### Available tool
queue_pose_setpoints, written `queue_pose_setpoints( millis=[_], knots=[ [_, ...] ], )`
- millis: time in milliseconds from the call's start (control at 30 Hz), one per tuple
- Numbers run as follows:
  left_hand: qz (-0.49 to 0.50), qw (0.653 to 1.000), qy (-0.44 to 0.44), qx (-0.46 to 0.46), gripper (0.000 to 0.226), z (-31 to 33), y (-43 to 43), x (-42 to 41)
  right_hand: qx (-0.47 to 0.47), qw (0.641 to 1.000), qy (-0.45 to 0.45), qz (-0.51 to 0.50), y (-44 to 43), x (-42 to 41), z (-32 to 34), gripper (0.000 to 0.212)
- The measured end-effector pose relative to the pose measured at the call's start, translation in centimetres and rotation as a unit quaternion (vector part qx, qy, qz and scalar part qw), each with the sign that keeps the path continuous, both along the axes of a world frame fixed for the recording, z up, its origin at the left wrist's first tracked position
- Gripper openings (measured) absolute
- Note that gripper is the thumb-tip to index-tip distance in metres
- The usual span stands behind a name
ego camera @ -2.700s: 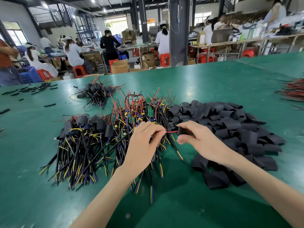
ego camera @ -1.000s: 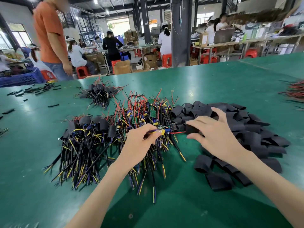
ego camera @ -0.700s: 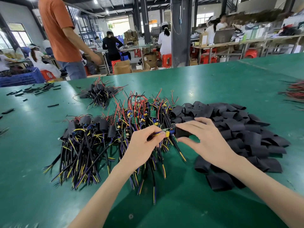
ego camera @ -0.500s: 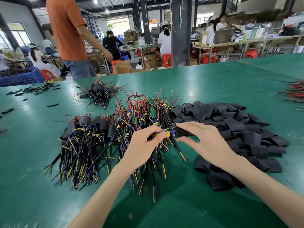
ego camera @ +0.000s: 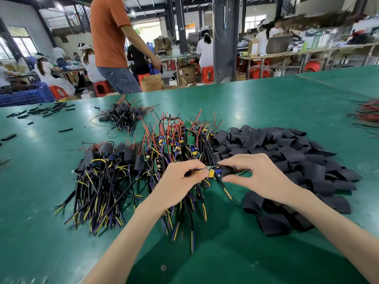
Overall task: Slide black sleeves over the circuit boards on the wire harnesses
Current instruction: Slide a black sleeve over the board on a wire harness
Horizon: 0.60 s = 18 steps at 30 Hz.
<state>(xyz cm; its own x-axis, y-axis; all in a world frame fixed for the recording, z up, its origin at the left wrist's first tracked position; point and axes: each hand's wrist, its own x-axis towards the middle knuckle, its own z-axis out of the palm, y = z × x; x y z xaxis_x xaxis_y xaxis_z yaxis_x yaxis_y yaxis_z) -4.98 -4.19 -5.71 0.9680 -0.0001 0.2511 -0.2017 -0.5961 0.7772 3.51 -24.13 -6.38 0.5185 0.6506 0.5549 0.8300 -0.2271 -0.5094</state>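
Two forearms reach in from the near edge over the green counter and meet a little above its surface. The left hand has its fingers curled and pinches the wires of one harness just beside its circuit board. The right hand pinches a black sleeve between thumb and forefinger, with the other fingers loosely spread. The sleeve's open end sits at the right end of the board. The board's yellow and blue parts show between the two hands, outside the sleeve.

Under and behind the right hand lies a wide pile of loose sleeves, flat and overlapping. Under the left hand is a heap of bare harnesses, with green boards and red, yellow and blue wires. Left of that heap lies a bundle of sleeved harnesses, their wire ends fanned toward the near edge.

Farther back lies a smaller sleeved bundle, and black scraps are scattered at the far left. Red wires show at the right edge. Beyond the counter a person in an orange shirt stands near a blue crate, with red stools and seated workers behind.
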Motion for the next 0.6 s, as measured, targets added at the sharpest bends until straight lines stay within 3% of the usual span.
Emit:
queue_pose_setpoints(
  millis=[333,600],
  knots=[
    [-0.002,1.000,-0.002,-0.011,0.017,-0.3,-0.1,0.3,0.000,0.994,-0.108,-0.031,0.9,-1.1,-1.1,0.036],
    [-0.025,0.999,-0.015,-0.029,0.023,-0.6,-0.4,0.1,-0.032,0.999,0.009,0.010,0.4,-0.3,-0.1,0.038]
  ],
)
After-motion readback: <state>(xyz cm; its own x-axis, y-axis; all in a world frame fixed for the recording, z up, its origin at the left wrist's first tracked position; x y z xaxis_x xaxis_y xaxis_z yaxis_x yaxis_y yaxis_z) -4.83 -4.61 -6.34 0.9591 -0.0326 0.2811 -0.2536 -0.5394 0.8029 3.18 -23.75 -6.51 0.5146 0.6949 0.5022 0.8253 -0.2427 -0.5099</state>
